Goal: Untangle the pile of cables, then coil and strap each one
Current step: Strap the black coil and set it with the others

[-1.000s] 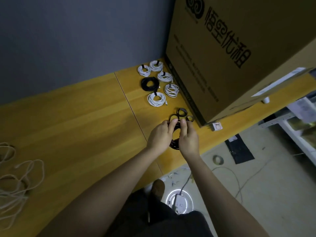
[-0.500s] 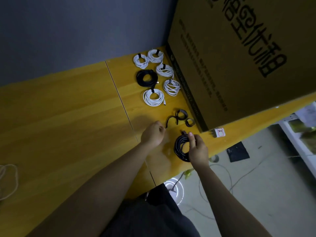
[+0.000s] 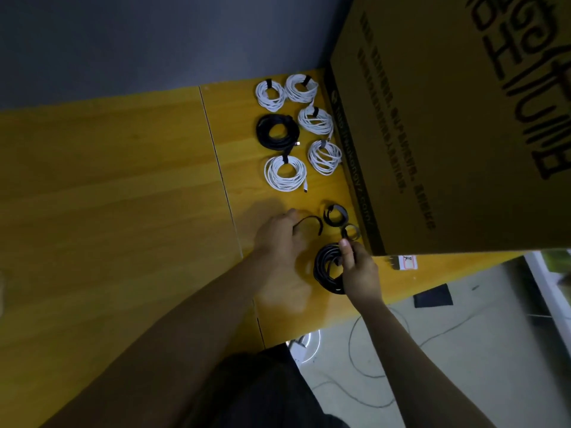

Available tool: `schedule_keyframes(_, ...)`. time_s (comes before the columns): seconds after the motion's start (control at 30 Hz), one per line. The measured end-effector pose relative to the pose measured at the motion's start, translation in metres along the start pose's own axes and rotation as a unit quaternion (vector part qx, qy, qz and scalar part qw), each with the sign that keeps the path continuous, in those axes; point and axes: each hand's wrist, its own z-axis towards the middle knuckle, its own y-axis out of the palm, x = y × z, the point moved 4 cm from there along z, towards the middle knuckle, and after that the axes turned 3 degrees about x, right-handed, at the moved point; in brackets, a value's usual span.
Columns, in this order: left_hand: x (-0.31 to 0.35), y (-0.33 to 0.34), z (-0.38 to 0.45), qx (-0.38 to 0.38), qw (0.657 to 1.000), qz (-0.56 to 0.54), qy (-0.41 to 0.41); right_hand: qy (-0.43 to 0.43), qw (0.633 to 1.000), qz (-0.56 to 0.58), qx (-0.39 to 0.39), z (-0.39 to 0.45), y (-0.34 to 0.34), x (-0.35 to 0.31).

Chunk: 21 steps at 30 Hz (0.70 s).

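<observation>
Half a second ago our left hand (image 3: 279,234) was a closed fist on the wooden table (image 3: 123,196) with nothing in it; now it pinches one end of a loose black strap (image 3: 312,222), which curves away towards 3 o'clock. A second ago both hands held the black coil (image 3: 327,268) together; now only our right hand (image 3: 358,270) keeps it. We judge from this that the coiling is finished and the strapping comes next.

The left forearm reaches up from 7 o'clock, knuckles turned to the camera. The right hand comes from 5 o'clock, its thumb and fingers pressed on the coil's rim at the 3 o'clock side, holding it just above the table edge.

Two more straps (image 3: 335,214) lie rolled at 12 o'clock from the coil, beside the cardboard box (image 3: 448,134). Further towards 12 o'clock lie six strapped coils (image 3: 285,173), five white and one black.
</observation>
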Motion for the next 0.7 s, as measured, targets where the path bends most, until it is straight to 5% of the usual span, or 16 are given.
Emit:
schedule_keyframes(0.23, 0.011, -0.082, -0.037, 0.041, 0.996, -0.058, 0.046, -0.109, 0.991, 0.064, -0.045, -0.014, 0.005, -0.062)
schedule_keyframes(0.7, 0.012, -0.176, -0.101, 0.067, 0.995, 0.033, 0.073, -0.246, 0.961, 0.125, -0.025, -0.064, -0.006, -0.170)
